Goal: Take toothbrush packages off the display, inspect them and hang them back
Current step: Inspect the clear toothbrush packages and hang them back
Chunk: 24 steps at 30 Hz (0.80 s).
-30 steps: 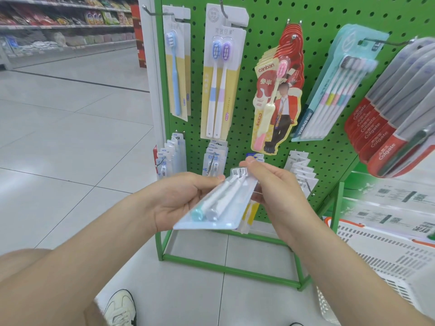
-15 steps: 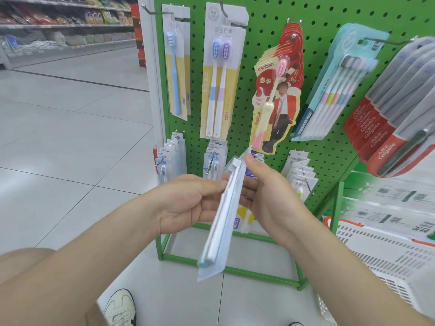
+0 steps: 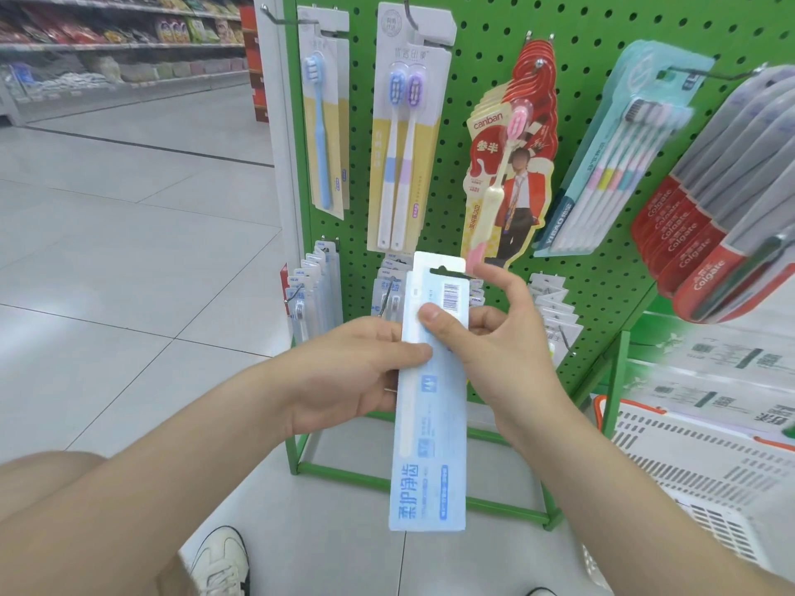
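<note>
Both hands are on one toothbrush package [image 3: 430, 428], held upright in front of the green pegboard display [image 3: 602, 28] and off its hook. The printed back and barcode face the camera. The left hand [image 3: 352, 372] pinches the left edge, thumb flat on the card and fingers behind. The right hand [image 3: 499, 350] pinches higher up, thumb just under the barcode, with the index finger lifted free beside the top corner.

Up on the board, five product lines hang:
- a single blue brush pack [image 3: 323, 122]
- a twin pack [image 3: 406, 144] with two brushes
- the red canban packs [image 3: 516, 182]
- a teal multi-brush pack [image 3: 611, 165]
- a stack of Colgate packs [image 3: 705, 217], too blurred to count

Three bunches of small packs [image 3: 316, 286] show lower down. One white basket [image 3: 688, 479] sits to the right, and one shoe [image 3: 221, 561] is on the floor.
</note>
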{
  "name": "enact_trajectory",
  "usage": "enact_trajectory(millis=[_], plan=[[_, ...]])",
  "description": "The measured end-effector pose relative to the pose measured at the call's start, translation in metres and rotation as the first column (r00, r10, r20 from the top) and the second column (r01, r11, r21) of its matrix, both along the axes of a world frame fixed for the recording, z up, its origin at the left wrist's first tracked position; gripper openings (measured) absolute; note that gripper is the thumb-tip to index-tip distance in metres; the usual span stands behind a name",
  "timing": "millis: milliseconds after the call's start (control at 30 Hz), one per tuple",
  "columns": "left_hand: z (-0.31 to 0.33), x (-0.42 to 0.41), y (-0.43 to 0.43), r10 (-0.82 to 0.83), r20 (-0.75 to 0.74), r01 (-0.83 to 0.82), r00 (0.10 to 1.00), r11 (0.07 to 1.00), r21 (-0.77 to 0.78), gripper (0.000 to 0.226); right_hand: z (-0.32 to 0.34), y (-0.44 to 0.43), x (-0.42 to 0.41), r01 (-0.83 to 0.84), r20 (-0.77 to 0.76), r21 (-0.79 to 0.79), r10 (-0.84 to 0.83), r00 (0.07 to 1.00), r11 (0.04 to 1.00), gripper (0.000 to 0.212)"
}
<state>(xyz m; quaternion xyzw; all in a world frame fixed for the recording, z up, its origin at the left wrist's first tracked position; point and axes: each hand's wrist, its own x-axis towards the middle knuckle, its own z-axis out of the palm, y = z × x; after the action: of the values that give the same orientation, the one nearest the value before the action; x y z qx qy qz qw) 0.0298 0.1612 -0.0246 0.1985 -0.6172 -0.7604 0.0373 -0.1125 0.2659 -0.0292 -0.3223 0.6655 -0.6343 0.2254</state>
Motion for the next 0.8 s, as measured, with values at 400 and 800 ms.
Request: enact_trajectory(millis=[400, 800], plan=[[-0.009, -0.003, -0.004, 0.366, 0.019, -0.355, 0.930, 0.912, -0.204, 0.036, 0.013, 0.001, -0.004, -0.027, -0.007, -0.035, 0.027, 1.000, 0.999, 0.011], [0.005, 0.005, -0.002, 0.378, -0.087, -0.339, 0.922, 0.677, -0.653, 0.030, 0.013, 0.003, -0.012, -0.086, 0.116, 0.071, 0.077, 0.990, 0.994, 0.051]])
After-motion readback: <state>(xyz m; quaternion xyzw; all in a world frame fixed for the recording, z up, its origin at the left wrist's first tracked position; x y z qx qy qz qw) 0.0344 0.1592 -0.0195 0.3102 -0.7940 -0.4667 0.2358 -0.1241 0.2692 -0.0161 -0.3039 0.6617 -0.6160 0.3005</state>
